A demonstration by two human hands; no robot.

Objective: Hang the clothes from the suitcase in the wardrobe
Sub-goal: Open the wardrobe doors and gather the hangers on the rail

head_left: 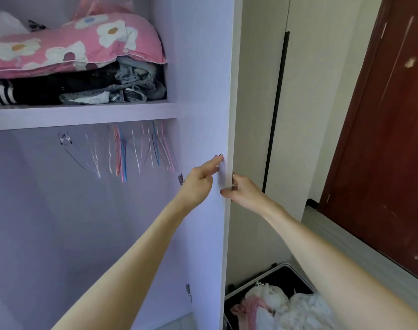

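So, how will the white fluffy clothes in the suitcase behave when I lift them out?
The white clothes look puffy and crumpled, so they are probably light and floppy and will sag from the hand. They lie against a pink garment in the suitcase, so it may drag along. Nothing there looks fragile.

— Where do the hangers [136, 151] sit?
— In the wardrobe [203, 91], under its shelf [84, 114], toward the right wall. A pillow [67, 44] lies on folded clothes [96, 89] on that shelf.
— And the hands?
— The left hand [199, 181] touches the inner face of the door panel; the right hand [242, 189] grips its front edge.
— The suitcase [282, 270]?
— On the floor, right of that panel, clothes [293, 308] in it.
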